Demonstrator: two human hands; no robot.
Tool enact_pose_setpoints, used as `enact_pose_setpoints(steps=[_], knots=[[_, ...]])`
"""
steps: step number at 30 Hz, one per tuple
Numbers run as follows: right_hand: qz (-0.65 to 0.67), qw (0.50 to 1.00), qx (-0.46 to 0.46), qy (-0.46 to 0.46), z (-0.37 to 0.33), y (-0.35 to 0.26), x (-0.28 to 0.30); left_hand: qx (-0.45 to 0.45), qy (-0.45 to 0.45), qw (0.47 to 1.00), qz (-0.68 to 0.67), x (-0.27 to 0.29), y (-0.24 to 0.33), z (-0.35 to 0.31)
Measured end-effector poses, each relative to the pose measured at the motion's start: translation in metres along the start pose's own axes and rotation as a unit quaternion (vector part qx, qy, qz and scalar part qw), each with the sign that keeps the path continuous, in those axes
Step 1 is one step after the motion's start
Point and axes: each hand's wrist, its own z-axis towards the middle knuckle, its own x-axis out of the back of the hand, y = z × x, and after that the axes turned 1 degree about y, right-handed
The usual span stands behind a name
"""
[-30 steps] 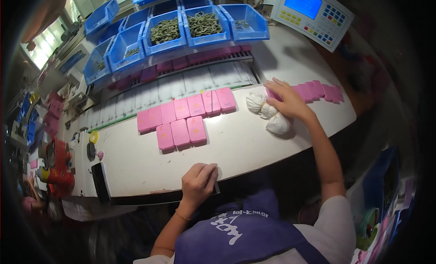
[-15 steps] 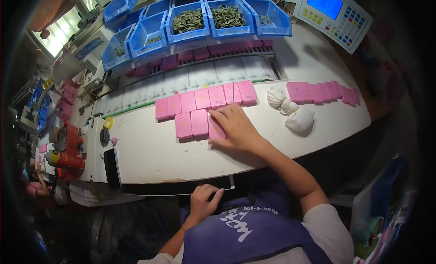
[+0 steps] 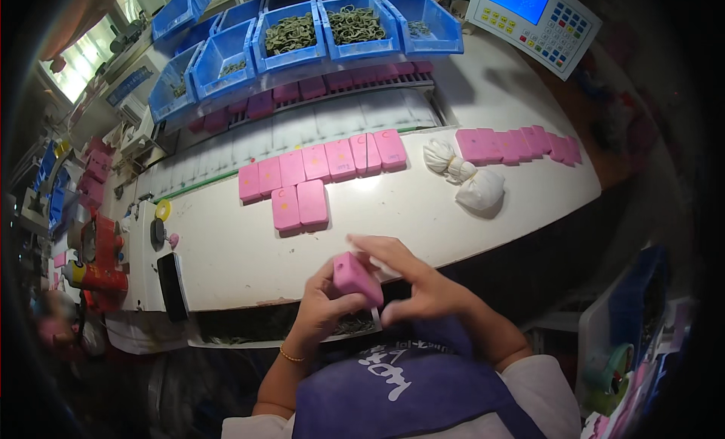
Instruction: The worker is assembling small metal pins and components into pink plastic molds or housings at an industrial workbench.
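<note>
My left hand (image 3: 319, 309) grips a pink block (image 3: 358, 280) above the table's front edge, with one end of the block turned up. A small dark hole or mark shows on that end. Just right of it is my right hand (image 3: 427, 288), its fingers and thumb spread around the block; no firm hold shows. Beyond the hands, a pair of pink blocks (image 3: 312, 205) lies side by side on the white table (image 3: 393, 212). A row of similar pink blocks (image 3: 313, 164), some with coloured marks, runs behind them.
Right of the row lie a tied white cloth bag (image 3: 480, 190) and more overlapping pink blocks (image 3: 498, 146). Blue bins (image 3: 291, 46), two full of greenish rings, stand at the back beside a keypad device (image 3: 535, 20). A black phone (image 3: 172, 288) lies at the left edge.
The pink block has been lifted from beside the pair and brought toward my body. My left hand has risen and now holds it, while my right hand has drawn back and opened.
</note>
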Motion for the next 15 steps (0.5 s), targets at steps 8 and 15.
enact_pose_setpoints(steps=[8, 15], knots=[[0.072, 0.976, -0.163, 0.124, 0.001, 0.027, -0.032, -0.264, 0.125, 0.818, 0.496, -0.020, -0.025, 0.019], [0.043, 0.974, -0.123, 0.185, -0.004, 0.042, -0.034, -0.299, 0.153, 0.788, 0.517, -0.014, -0.037, 0.017]])
